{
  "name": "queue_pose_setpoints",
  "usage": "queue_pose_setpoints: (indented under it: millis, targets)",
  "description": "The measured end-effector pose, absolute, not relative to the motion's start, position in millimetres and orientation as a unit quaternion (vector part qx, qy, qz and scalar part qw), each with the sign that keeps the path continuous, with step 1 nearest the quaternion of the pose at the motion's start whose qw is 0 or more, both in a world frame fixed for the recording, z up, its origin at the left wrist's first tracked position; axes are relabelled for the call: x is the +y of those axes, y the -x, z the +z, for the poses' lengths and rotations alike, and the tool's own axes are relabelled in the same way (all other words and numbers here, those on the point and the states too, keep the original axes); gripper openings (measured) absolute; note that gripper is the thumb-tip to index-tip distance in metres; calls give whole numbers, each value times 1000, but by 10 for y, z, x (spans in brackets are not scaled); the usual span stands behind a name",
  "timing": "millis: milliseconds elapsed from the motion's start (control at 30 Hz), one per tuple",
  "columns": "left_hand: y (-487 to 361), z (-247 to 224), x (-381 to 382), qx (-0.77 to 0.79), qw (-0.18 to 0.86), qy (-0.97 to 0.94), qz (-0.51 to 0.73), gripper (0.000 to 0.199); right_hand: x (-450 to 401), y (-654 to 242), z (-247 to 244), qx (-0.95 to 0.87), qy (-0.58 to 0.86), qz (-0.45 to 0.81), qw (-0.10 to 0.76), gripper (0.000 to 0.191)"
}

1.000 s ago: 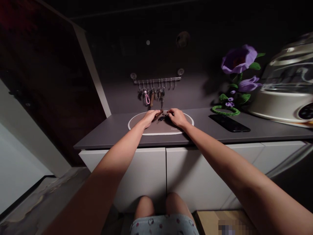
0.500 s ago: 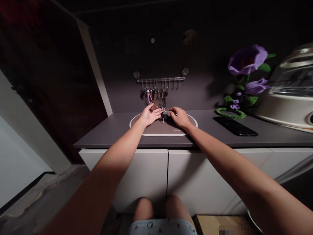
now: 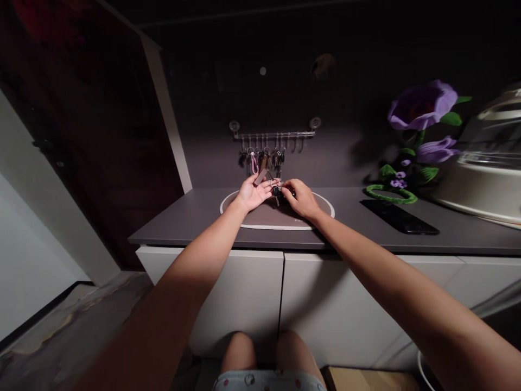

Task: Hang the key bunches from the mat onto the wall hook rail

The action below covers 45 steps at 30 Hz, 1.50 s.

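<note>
Above an oval brown mat (image 3: 268,220) with a pale border, a bunch of keys (image 3: 277,193) hangs between my two hands. My left hand (image 3: 253,195) is palm up, its thumb against a flat brown tag (image 3: 261,176) and its fingers under the ring of the bunch. The fingers of my right hand (image 3: 302,199) are bent in a pinch on the black part of the keys; its fingertips are partly hidden. Just behind, several key sets (image 3: 265,156) and a pink loop (image 3: 254,163) hang from a clear hook rail (image 3: 274,135) on the wall.
A black phone (image 3: 401,217) lies on the dark counter (image 3: 163,220) at the right. Beside it stand purple artificial flowers (image 3: 425,106) on a green ring base, then a cream appliance (image 3: 484,187) with a clear cover. White cabinet doors (image 3: 240,288) are below.
The view has shifted slightly, so everything sits a little further right and lower. My right hand has come closer to my left, and its fingers now pinch the keys nearer the ring.
</note>
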<state>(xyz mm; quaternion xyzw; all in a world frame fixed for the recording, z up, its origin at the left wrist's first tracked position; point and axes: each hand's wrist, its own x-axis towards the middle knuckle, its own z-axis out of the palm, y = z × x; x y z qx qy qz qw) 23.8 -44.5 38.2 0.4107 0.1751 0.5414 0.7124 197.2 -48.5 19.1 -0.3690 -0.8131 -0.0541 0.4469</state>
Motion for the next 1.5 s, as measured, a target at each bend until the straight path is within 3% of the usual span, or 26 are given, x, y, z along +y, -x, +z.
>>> queue_pose_setpoints:
  millis: [333,967,1167,1500]
  targets:
    - [-242,369,-442,191,697,-434,538,27,-475,-1958,201,-820,369,-59,434,20]
    - [-289,294,-370,271,701,-437,494,23,-358,-2061,273,-698,389,87,595,26]
    - [-372,220,-358,333,613,-513,500,14,-264,-2085,280,-665,340,191,637,31]
    - [-454,109,-374,383,322,-719,482,12,-344,-2071,425,-554,285,378,685,32]
